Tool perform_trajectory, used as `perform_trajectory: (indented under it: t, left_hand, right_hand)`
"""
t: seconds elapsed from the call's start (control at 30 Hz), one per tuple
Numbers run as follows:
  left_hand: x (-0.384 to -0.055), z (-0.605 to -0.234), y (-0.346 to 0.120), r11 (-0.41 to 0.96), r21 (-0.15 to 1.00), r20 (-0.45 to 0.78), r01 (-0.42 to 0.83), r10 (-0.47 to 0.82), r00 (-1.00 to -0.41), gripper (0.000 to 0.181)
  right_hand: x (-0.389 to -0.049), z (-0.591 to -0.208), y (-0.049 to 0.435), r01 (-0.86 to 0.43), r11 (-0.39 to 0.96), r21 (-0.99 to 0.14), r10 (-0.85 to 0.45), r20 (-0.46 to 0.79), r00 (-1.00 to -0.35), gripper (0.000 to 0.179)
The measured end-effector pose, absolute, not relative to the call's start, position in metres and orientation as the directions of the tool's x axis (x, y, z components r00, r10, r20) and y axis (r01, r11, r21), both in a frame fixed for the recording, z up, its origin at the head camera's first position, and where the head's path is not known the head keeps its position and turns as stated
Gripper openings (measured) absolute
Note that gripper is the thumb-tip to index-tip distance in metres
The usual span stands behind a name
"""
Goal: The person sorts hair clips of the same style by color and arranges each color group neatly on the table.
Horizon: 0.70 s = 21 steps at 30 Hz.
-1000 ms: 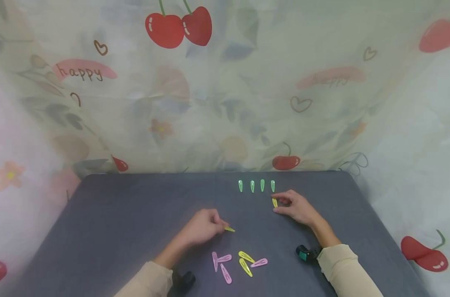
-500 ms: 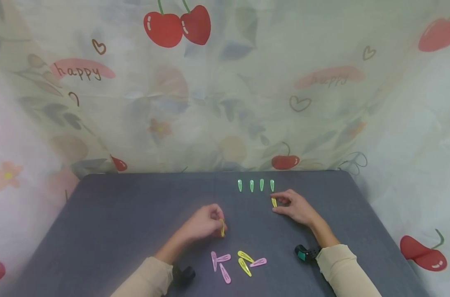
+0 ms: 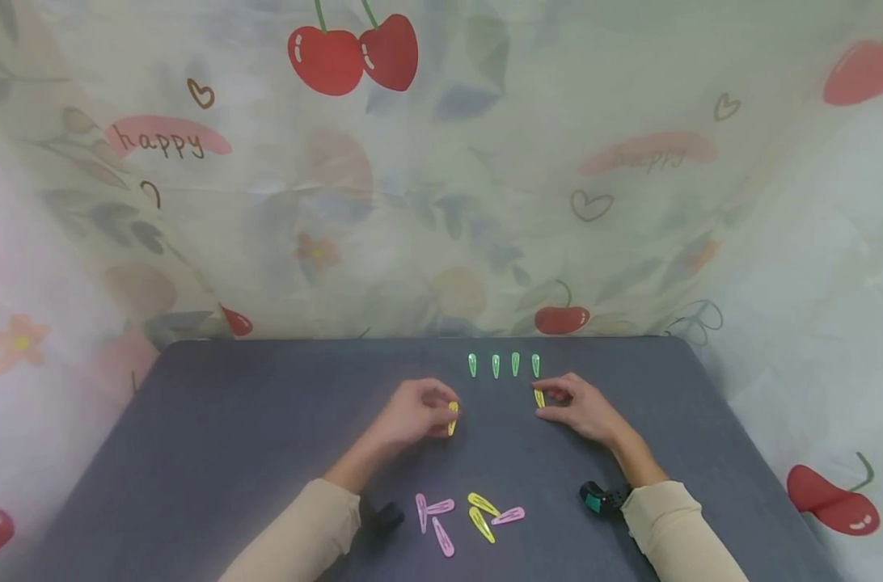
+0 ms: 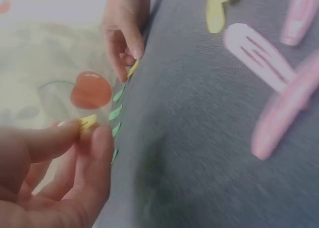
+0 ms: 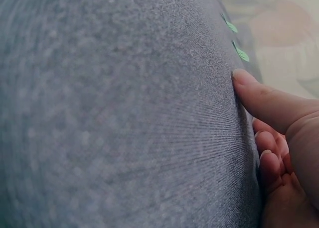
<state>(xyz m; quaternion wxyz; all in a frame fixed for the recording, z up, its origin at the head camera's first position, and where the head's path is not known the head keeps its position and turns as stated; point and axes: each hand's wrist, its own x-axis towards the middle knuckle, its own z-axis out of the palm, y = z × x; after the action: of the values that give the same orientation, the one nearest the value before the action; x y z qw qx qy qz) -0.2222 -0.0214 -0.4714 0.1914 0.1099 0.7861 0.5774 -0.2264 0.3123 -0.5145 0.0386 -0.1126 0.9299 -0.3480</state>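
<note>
Pink clips (image 3: 444, 537) and two loose yellow clips (image 3: 481, 525) lie nearest you on the dark cloth (image 3: 267, 444); your left hand (image 3: 416, 414) pinches a yellow clip (image 3: 452, 426); your right hand (image 3: 583, 408) holds a second yellow clip (image 3: 539, 398), seemingly by its ends; green clips (image 3: 496, 366) line up beyond; expect light, stiff, slick pieces; best gripped by the long edges.
</note>
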Motion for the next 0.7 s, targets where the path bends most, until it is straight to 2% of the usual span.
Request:
perform_trajectory:
  t: [0.13, 0.4, 0.7]
  left_hand:
    - [-0.235, -0.472, -0.003, 0.286, 0.957, -0.141, -0.038, 0.349, -0.927, 0.025]
    - [-0.252, -0.477, 0.036, 0.392, 0.917, -0.043, 0.07, 0.272, -0.961, 0.015]
    - [-0.254, -0.485, 0.075, 0.494, 0.869, -0.084, 0.004, 0.155, -0.984, 0.011]
  right_hand:
    - [-0.225, -0.516, 0.313, -0.172, 0.738, -0.653, -0.226, 0.001, -0.974, 0.046]
    - [-0.227, -0.518, 0.309, -0.166, 0.75, -0.641, -0.212, 0.005, -0.977, 0.048]
    - [-0.228, -0.518, 0.312, -0.162, 0.738, -0.655, -0.217, -0.003, -0.976, 0.047]
